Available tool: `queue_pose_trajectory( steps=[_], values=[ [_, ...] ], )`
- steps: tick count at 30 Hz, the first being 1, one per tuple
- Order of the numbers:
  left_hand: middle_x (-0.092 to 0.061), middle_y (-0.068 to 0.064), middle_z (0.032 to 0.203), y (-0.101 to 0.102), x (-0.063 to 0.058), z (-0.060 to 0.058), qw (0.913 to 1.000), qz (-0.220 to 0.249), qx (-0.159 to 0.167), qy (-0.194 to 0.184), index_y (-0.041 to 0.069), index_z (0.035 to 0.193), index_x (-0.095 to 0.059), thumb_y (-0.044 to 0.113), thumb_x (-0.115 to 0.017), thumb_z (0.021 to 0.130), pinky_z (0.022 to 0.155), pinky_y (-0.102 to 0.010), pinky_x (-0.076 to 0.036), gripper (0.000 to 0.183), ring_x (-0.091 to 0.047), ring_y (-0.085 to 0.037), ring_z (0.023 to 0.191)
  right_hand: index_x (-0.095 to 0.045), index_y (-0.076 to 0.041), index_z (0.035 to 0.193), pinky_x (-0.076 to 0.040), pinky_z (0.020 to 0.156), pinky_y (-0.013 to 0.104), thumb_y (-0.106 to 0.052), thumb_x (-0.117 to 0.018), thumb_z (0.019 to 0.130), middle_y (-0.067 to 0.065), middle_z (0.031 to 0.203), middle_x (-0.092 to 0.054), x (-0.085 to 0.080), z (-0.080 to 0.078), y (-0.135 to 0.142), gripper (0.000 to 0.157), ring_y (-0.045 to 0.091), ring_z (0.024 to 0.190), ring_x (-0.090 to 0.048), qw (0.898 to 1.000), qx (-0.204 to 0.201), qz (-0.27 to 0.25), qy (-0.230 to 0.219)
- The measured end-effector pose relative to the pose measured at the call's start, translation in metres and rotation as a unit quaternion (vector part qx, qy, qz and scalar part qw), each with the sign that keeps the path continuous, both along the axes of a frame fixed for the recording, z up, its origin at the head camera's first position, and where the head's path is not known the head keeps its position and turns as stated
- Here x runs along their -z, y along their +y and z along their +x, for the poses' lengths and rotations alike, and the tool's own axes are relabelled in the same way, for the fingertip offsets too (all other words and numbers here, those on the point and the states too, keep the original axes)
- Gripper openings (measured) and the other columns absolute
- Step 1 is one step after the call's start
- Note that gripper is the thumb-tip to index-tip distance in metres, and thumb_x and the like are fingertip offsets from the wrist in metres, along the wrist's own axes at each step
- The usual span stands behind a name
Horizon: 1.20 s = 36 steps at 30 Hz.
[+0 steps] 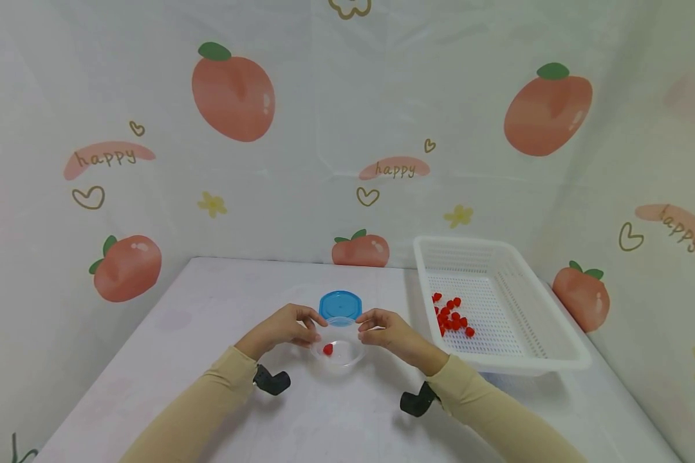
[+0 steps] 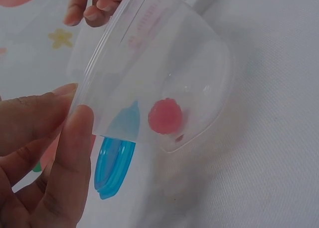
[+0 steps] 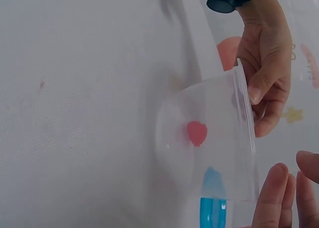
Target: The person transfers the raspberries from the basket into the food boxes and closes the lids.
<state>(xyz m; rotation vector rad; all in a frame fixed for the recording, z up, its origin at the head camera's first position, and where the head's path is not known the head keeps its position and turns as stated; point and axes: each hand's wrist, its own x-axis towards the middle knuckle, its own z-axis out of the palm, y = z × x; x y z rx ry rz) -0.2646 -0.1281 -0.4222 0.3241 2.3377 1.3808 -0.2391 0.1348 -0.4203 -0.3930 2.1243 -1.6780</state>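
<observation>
A clear plastic bowl sits on the table between the hands, one small red raspberry-shaped piece lying inside at its bottom. My left hand pinches the bowl's rim at the left, thumb and a finger meeting there in the left wrist view. At the opposite side my right hand has its fingertips right by the rim, with thumb and fingers apart in the right wrist view. Just behind the bowl lies a round blue lid, partly seen through the clear wall in both wrist views.
A white perforated basket stands to the right, with several red pieces gathered at its left side. The white-covered table meets a fruit-printed cloth backdrop. Black wrist-worn devices hang below both wrists.
</observation>
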Motion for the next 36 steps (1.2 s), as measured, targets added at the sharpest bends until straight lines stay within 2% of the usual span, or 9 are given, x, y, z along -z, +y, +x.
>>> queue_pose_trajectory(
  steps=[4,9,13,15,19,23,28,32,36],
  values=[
    [-0.057,-0.006,0.082,0.0,0.0,-0.001,0.9999,0.006,0.008,0.004,-0.001,0.114,-0.067,0.005,-0.073,0.083,0.069,-0.028,-0.059,0.032,-0.061,-0.013,0.068,-0.05,0.008,0.125,-0.055,0.088,0.027,-0.01,-0.064,0.091,0.009,0.103,-0.058,-0.003,0.002,0.0,0.041,0.015,0.092,-0.058,1.0,-0.003,-0.004,0.0],
    [-0.057,-0.006,0.081,-0.001,0.001,-0.002,0.9998,0.013,0.013,0.005,-0.002,0.114,-0.066,0.004,-0.073,0.083,0.069,-0.028,-0.059,0.032,-0.06,-0.013,0.068,-0.052,0.006,0.124,-0.055,0.089,0.03,-0.012,-0.065,0.091,0.011,0.106,-0.058,-0.012,0.003,0.001,0.039,0.015,0.094,-0.059,1.0,-0.007,-0.008,0.022],
    [-0.056,-0.006,0.082,0.0,-0.001,-0.001,0.9999,0.01,0.006,0.001,-0.002,0.113,-0.067,0.004,-0.073,0.083,0.069,-0.028,-0.059,0.032,-0.06,-0.014,0.067,-0.052,0.004,0.124,-0.055,0.09,0.032,-0.011,-0.065,0.092,0.018,0.112,-0.057,-0.029,0.004,0.003,0.037,0.017,0.098,-0.06,0.999,-0.001,-0.025,0.036],
    [-0.056,-0.007,0.083,0.0,-0.002,-0.001,1.0,0.005,0.001,-0.001,-0.001,0.113,-0.067,0.004,-0.074,0.083,0.069,-0.028,-0.059,0.031,-0.06,-0.014,0.067,-0.051,0.003,0.125,-0.055,0.091,0.032,-0.011,-0.064,0.092,0.019,0.115,-0.055,-0.04,0.004,0.007,0.037,0.023,0.102,-0.06,0.998,0.002,-0.041,0.038],
    [-0.055,-0.007,0.084,0.001,-0.003,0.0,1.0,-0.002,-0.007,-0.003,-0.001,0.113,-0.068,0.004,-0.074,0.083,0.068,-0.028,-0.059,0.031,-0.059,-0.015,0.067,-0.05,0.002,0.124,-0.054,0.091,0.029,-0.01,-0.063,0.093,0.008,0.111,-0.055,-0.06,-0.002,0.02,0.036,0.02,0.104,-0.059,0.996,0.017,-0.074,0.054],
    [-0.056,-0.007,0.085,0.002,-0.003,-0.001,0.9999,-0.007,-0.012,-0.006,0.0,0.113,-0.068,0.004,-0.073,0.083,0.068,-0.027,-0.059,0.03,-0.058,-0.015,0.067,-0.052,-0.001,0.12,-0.054,0.088,0.024,-0.005,-0.061,0.093,0.002,0.107,-0.055,-0.077,-0.011,0.04,0.029,0.013,0.098,-0.059,0.99,0.046,-0.104,0.08],
    [-0.056,-0.007,0.085,0.002,-0.002,-0.001,0.9998,-0.008,-0.014,-0.008,0.001,0.112,-0.068,0.005,-0.074,0.083,0.068,-0.027,-0.059,0.03,-0.058,-0.015,0.068,-0.055,-0.014,0.113,-0.053,0.087,0.019,-0.006,-0.059,0.095,0.0,0.105,-0.054,-0.092,-0.026,0.069,0.021,0.009,0.095,-0.059,0.982,0.094,-0.13,0.098],
    [-0.056,-0.007,0.084,0.001,0.0,-0.002,0.9999,-0.004,-0.012,-0.009,0.001,0.112,-0.068,0.006,-0.076,0.081,0.068,-0.027,-0.059,0.032,-0.059,-0.015,0.067,-0.056,-0.018,0.108,-0.053,0.086,0.018,-0.003,-0.054,0.097,-0.002,0.1,-0.055,-0.093,-0.039,0.091,0.018,0.01,0.094,-0.059,0.97,0.124,-0.17,0.118],
    [-0.056,-0.007,0.083,-0.001,0.001,-0.003,0.9998,-0.005,-0.013,-0.014,0.001,0.111,-0.069,0.007,-0.076,0.081,0.068,-0.026,-0.059,0.031,-0.059,-0.015,0.066,-0.055,-0.015,0.109,-0.052,0.088,0.018,-0.001,-0.051,0.098,-0.003,0.099,-0.056,-0.083,-0.05,0.111,0.019,0.01,0.095,-0.06,0.958,0.141,-0.215,0.128]
  ],
)
